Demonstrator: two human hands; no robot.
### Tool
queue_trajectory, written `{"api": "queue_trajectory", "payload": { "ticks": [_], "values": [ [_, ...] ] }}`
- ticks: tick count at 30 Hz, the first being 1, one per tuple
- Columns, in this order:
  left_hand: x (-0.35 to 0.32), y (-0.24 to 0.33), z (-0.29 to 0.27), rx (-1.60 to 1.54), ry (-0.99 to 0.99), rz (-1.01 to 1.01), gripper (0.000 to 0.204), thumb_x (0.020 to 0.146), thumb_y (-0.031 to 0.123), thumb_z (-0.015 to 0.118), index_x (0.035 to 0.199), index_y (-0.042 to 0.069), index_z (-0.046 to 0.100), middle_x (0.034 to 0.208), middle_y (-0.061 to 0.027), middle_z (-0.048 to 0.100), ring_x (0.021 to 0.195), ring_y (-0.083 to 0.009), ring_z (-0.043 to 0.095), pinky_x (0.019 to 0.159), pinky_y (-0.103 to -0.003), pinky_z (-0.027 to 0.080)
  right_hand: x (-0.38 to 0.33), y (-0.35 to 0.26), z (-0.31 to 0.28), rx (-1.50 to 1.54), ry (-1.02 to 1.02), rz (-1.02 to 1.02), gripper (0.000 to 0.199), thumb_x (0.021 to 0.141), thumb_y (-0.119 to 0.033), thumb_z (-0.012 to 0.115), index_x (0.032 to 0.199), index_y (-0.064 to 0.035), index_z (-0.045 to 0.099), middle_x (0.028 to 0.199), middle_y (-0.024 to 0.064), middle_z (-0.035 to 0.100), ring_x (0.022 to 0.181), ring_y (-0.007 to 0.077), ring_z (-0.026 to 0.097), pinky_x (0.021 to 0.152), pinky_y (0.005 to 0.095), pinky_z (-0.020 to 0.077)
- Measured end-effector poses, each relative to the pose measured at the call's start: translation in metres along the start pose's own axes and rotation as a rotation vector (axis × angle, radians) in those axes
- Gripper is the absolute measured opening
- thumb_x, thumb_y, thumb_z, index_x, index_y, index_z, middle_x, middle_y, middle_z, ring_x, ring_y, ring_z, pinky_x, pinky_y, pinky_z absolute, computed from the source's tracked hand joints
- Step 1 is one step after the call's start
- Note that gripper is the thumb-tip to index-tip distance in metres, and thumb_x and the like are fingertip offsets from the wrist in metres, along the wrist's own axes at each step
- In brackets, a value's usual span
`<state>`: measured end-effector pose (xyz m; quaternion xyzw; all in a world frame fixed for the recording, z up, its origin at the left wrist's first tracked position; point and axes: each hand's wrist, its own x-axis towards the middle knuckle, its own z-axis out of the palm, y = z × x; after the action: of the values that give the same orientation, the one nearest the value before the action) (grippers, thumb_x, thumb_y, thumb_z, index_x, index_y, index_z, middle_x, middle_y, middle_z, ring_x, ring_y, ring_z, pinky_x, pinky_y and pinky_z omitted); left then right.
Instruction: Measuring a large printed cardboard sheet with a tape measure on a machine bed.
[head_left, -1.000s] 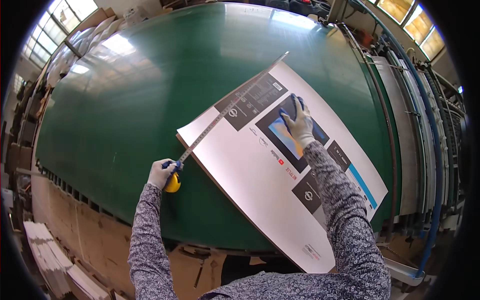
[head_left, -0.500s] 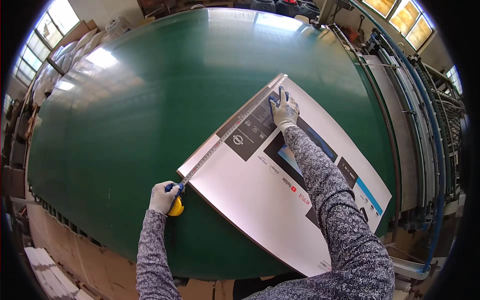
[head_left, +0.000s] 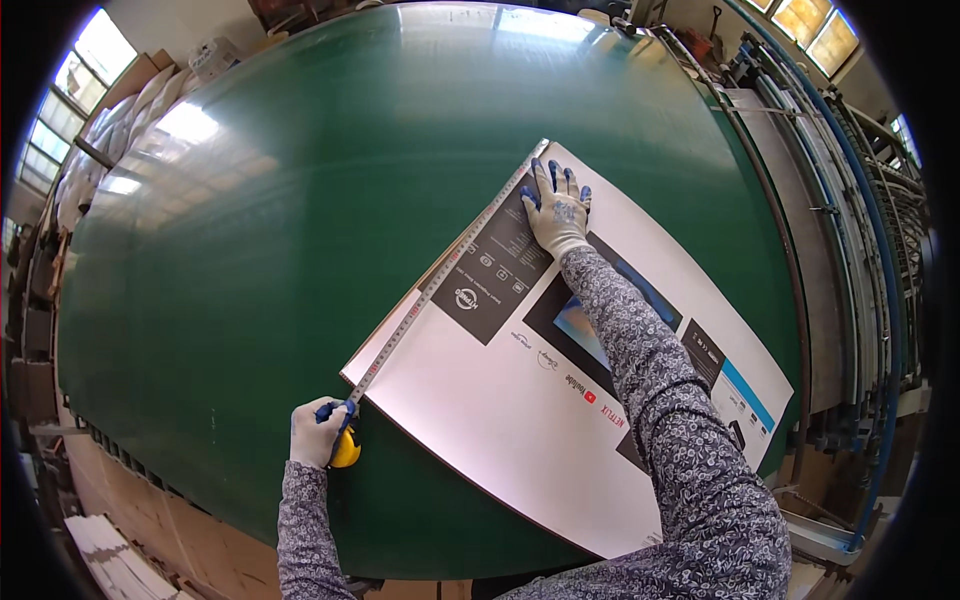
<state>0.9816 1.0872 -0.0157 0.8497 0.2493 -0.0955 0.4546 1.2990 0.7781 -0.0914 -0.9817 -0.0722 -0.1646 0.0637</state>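
My left hand (head_left: 316,436), in a white glove with blue fingertips, is closed on a yellow tape measure (head_left: 346,450) just off the near left corner of a printed cardboard sheet (head_left: 450,400). From there the steel tape blade (head_left: 412,314) runs out along the sheet's left edge to its far corner. My right hand (head_left: 560,214), gloved the same way, lies with spread fingers on the sheet beside the blade's far end. White with dark printed panels and a blue stripe, the sheet lies slantwise; my right forearm hides part of it.
A large, glossy green table (head_left: 230,300) bears the sheet. Metal rails and pipes (head_left: 850,240) line its right side. Stacked white bundles (head_left: 140,110) stand at the far left, and pale flat pieces (head_left: 115,550) lie low at the left.
My right hand has moved slightly left on the sheet, its fingers now more spread. My left hand with the tape measure sits a little lower and further left. The whole view has shifted slightly.
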Motion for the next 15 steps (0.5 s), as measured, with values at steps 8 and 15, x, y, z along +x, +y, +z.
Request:
{"api": "queue_trajectory", "payload": {
  "ticks": [8,15],
  "values": [
    [0.0016,0.0085,0.0006,-0.014,-0.033,-0.033,0.020,0.076,0.012,0.051,0.077,-0.004,0.063,0.067,-0.0058,0.061,0.060,-0.0108,0.056,0.059,-0.021,0.045,0.0019,0.0069,0.0052,0.096,0.018,-0.004,0.054,0.083,-0.041,0.046,0.132,-0.0242,0.031,0.132,0.0113,0.036,0.122,0.0301,0.033,0.100,0.0513,0.0205],
    [0.0035,0.0084,-0.0006,0.022,-0.035,-0.034,0.020,0.076,0.012,0.051,0.076,-0.004,0.063,0.067,-0.0061,0.061,0.061,-0.0109,0.057,0.060,-0.021,0.045,0.0032,0.0021,-0.0016,0.004,-0.066,-0.021,0.053,0.082,-0.044,0.048,0.129,-0.0248,0.036,0.132,0.0111,0.037,0.122,0.0295,0.033,0.100,0.0515,0.0204]
  ]
}}
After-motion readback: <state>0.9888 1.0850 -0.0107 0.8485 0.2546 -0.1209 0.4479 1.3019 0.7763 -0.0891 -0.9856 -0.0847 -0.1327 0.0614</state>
